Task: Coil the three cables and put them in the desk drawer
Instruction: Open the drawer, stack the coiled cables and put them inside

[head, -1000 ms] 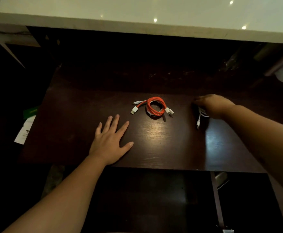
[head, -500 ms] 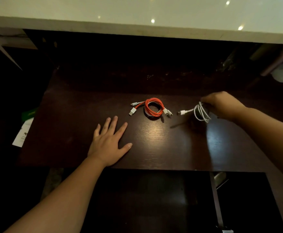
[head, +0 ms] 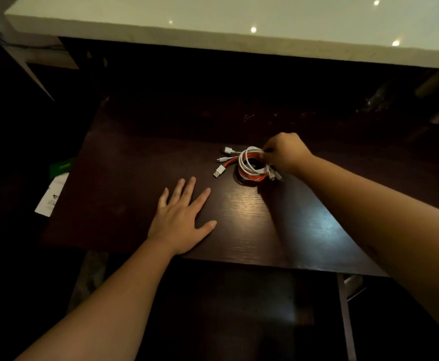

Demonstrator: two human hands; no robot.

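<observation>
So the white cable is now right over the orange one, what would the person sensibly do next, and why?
Probably close the right hand around both coils and lift them as one bundle. It already pinches the white cable directly on top of the orange cable on the dark desk surface, while the left hand lies flat and empty. Whether a third cable is in the pile is hard to tell.

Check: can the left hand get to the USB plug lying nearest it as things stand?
Probably yes. The left hand lies flat and empty on the desk, and the USB plug sits just beyond its fingertips with only bare wood between. The right hand is busy at the coils, off to the side.
</observation>
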